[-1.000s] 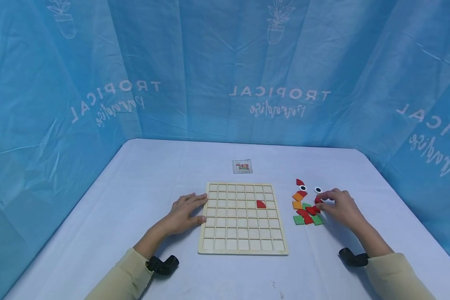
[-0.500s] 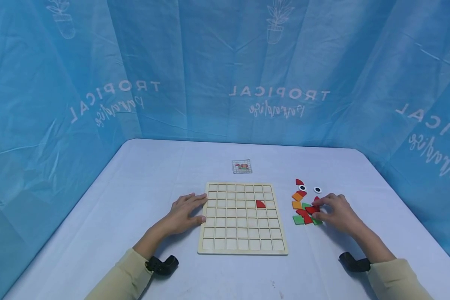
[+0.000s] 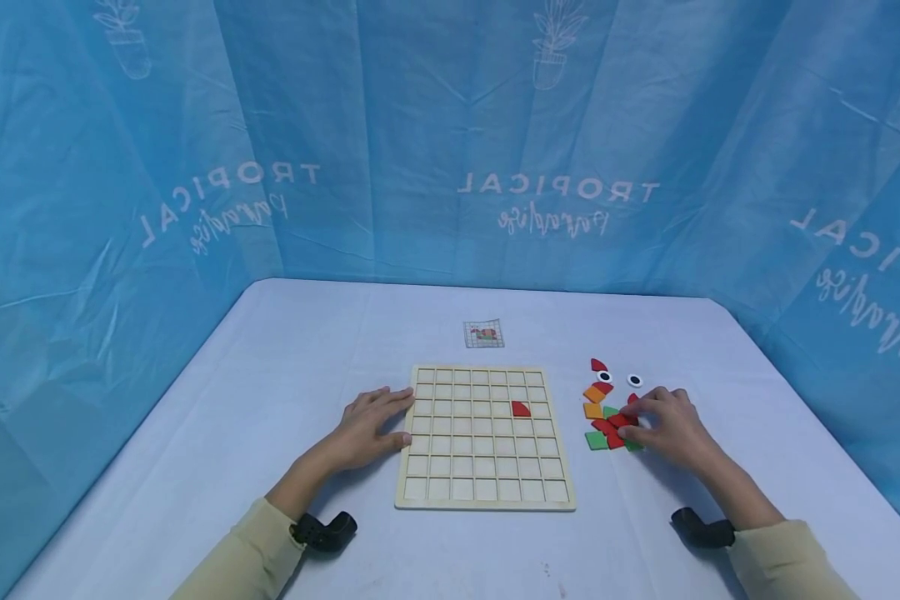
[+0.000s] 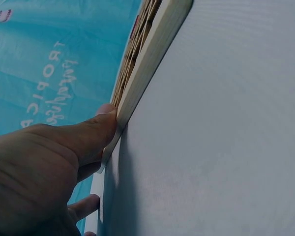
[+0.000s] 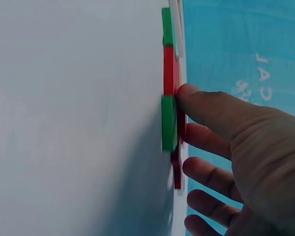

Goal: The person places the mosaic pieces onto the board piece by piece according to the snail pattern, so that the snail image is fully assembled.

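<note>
The square grid board (image 3: 485, 507), pale wood with rows of shallow cells, lies mid-table. One red quarter-round piece (image 3: 521, 409) sits in a cell right of its middle. My left hand (image 3: 371, 427) rests at the board's left edge, fingers spread and thumb on the rim, as the left wrist view also shows. At the right, my right hand (image 3: 673, 427) has thumb and index finger about a red piece (image 5: 181, 118) in the pile. That piece overlaps a green piece (image 5: 168, 123) in the right wrist view; the other fingers are loosely bent.
Orange pieces (image 3: 593, 411), a green square (image 3: 597, 441) and several red ones lie in the pile. Two round eye pieces, one of them a white disc (image 3: 634, 381), lie behind. A small picture card (image 3: 483, 333) is beyond the board. Blue curtains (image 3: 450, 167) surround the table.
My right hand has shifted slightly left and toward me, from a red piece at the pile's right edge to the red pieces lower in it. The left hand and board have stayed put.
</note>
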`<state>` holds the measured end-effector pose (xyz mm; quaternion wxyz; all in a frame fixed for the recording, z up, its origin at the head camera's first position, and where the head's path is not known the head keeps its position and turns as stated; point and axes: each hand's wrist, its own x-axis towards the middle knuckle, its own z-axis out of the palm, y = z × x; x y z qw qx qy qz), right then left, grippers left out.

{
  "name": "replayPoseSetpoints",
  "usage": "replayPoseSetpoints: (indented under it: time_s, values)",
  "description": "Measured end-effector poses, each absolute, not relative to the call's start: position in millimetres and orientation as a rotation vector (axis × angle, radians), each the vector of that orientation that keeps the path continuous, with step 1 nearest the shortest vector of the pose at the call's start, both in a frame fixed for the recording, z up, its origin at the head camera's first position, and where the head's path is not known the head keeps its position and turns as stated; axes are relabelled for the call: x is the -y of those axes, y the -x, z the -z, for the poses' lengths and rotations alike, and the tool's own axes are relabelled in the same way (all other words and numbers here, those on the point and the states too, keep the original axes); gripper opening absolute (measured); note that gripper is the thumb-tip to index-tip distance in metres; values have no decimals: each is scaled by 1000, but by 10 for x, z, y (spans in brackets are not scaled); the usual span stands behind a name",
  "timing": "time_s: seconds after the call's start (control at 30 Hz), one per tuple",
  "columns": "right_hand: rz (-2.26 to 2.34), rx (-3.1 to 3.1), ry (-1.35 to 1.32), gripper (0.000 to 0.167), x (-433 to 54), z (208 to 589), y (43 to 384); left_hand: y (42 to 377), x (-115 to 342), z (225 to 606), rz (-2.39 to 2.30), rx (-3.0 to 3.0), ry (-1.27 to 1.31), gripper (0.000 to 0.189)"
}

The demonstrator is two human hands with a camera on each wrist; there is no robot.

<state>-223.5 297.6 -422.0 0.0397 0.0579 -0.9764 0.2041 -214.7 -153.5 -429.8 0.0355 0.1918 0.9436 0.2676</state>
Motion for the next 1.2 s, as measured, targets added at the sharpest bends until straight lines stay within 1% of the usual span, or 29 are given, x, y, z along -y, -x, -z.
replayPoseSetpoints:
  time_s: [0.27,0.5,0.77,1.07,1.2]
  values:
    - [-644,2980,-200,37,-2888,4277,2282,2149,1545,4302,-831,-2893,-596,62]
    - [-645,2960,-214,34,-2865,4308,2290,2151,1538,4301,-819,-2901,-587,61]
    - [-680,2927,-249,32,-2796,4244,2270,2154,1547,4306,-814,-2905,-603,61]
    - [-865,2902,-401,27,-2406,4145,2301,2155,1545,4302,-814,-2906,-610,60]
    - [-910,2885,-478,30,-2176,4168,2323,2150,1548,4295,-821,-2904,-622,60]
